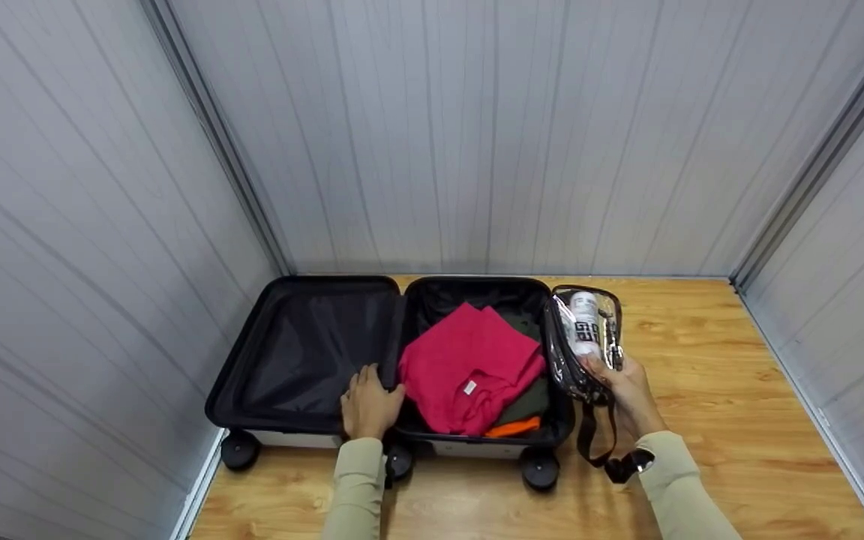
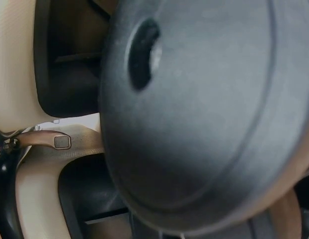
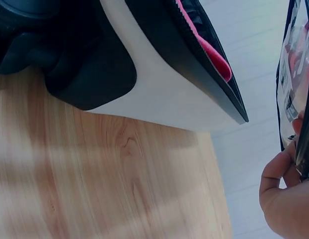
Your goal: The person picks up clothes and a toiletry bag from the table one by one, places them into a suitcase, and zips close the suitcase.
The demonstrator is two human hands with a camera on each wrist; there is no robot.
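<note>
My right hand [image 1: 633, 390] grips a clear toiletry bag [image 1: 561, 360] with black trim by its near end. A white bottle [image 1: 584, 315] with black print shows through the plastic, and a black strap [image 1: 588, 431] dangles below. In the right wrist view the thumb and fingers pinch the bag's edge. The bag is held up beside the right rim of an open suitcase [image 1: 312, 436]. My left hand [image 1: 370, 403] rests on the suitcase near its middle edge, fingers fairly straight. A folded pink shirt [image 1: 462, 352] lies in the right half, over dark green [image 1: 529, 405] and orange cloth [image 1: 513, 428].
The left half shows black lining [image 1: 304, 337]. Black wheels [image 1: 541, 470] stick out at the suitcase's near side; one wheel [image 2: 204, 114] fills much of the left wrist view. Wood flooring [image 1: 732, 405] runs up to grey panel walls [image 1: 462, 150] at the back and sides.
</note>
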